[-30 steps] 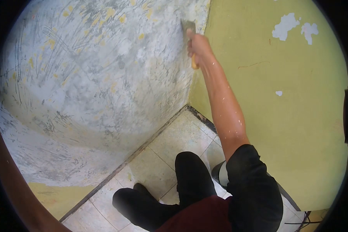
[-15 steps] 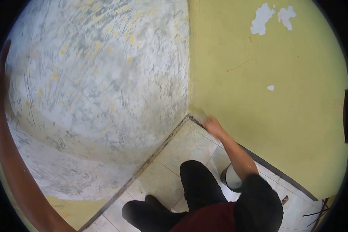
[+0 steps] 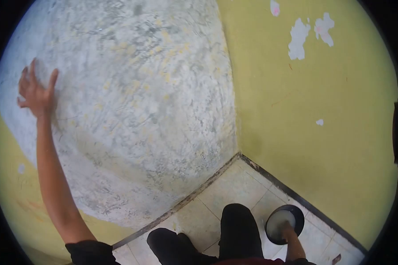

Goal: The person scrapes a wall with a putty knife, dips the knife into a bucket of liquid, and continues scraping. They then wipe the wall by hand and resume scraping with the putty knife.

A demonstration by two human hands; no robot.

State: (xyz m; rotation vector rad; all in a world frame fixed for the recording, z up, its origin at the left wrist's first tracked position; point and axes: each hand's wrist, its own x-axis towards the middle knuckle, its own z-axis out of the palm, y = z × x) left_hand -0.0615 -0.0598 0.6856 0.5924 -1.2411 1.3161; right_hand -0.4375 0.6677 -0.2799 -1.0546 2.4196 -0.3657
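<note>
My left hand (image 3: 37, 92) lies with fingers spread against the whitish, scraped wall patch (image 3: 132, 101), nothing in its grip. Down at the right, my right hand (image 3: 288, 230) reaches into a dark-rimmed bucket (image 3: 300, 224) on the floor. Pale, cloudy contents show inside the bucket. The right hand looks closed, but its fingertips and whatever they hold are blurred and partly hidden there.
A yellow-green wall (image 3: 287, 128) with small peeled spots meets the whitish wall at a corner. Dark skirting (image 3: 296, 194) edges the light tiled floor (image 3: 225, 183). My bent knees (image 3: 239, 229) are beside the bucket. A small reddish-brown piece (image 3: 336, 259) lies near the lower right.
My right hand has gone from the wall corner, where it held a blurred thin tool, down into the bucket. My left hand now shows fully, spread on the wall. The view has shifted.
</note>
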